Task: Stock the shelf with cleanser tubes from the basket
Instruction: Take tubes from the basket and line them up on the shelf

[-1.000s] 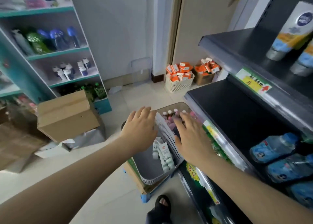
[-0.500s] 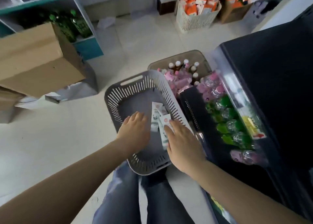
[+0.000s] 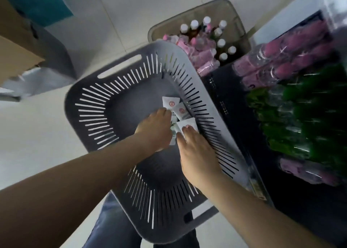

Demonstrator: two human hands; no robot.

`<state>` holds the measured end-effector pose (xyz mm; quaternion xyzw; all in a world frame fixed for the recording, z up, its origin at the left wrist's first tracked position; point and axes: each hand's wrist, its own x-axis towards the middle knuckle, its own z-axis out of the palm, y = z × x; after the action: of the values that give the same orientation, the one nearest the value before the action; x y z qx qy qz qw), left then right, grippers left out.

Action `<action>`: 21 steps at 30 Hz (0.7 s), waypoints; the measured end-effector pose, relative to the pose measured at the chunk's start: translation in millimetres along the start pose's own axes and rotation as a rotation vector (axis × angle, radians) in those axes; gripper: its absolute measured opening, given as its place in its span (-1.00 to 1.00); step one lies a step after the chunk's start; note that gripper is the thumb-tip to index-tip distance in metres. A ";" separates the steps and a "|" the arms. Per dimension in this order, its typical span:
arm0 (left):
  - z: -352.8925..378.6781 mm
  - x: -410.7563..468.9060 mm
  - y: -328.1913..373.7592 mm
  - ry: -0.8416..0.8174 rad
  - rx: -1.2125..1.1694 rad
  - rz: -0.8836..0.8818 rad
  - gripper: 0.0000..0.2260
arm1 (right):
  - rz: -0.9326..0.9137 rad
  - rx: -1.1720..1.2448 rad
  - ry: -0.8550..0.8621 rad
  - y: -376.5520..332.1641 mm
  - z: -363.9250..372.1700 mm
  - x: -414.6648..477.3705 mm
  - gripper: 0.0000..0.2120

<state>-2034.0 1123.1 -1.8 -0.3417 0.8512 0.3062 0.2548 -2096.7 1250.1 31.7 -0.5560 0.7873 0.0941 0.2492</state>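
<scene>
Head view: both hands down in the grey basket point(image 3: 90, 105), left hand point(image 3: 155, 129) curling round the cleanser tubes point(image 3: 170, 102), right hand point(image 3: 195, 152) fingers on one, grip unclear

Head view looks steeply down (close) onto basket point(image 3: 90, 105).

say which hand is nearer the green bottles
Right. The right hand lies by the basket wall next to the green bottles; the left hand sits farther out, mid-basket.
</scene>
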 end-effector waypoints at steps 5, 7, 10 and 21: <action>7.2 47.4 -9.5 0.023 0.028 0.055 -0.53 | -0.007 -0.026 -0.007 4.8 10.0 30.6 -0.53; 8.2 66.2 -12.0 0.051 0.093 0.081 -0.59 | 0.004 -0.053 -0.011 7.0 14.4 43.2 -0.55; 7.1 87.2 -13.1 0.075 0.158 0.104 -0.63 | 0.029 -0.093 -0.030 11.4 25.2 56.9 -0.57; 1.2 108.4 -9.5 -0.006 0.296 0.140 -0.64 | -0.022 -0.171 -0.026 24.2 37.5 68.4 -0.68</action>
<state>-2095.7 1072.2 -75.7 -0.2395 0.9080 0.1953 0.2830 -2125.9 1218.2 -37.6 -0.5827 0.7669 0.1655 0.2122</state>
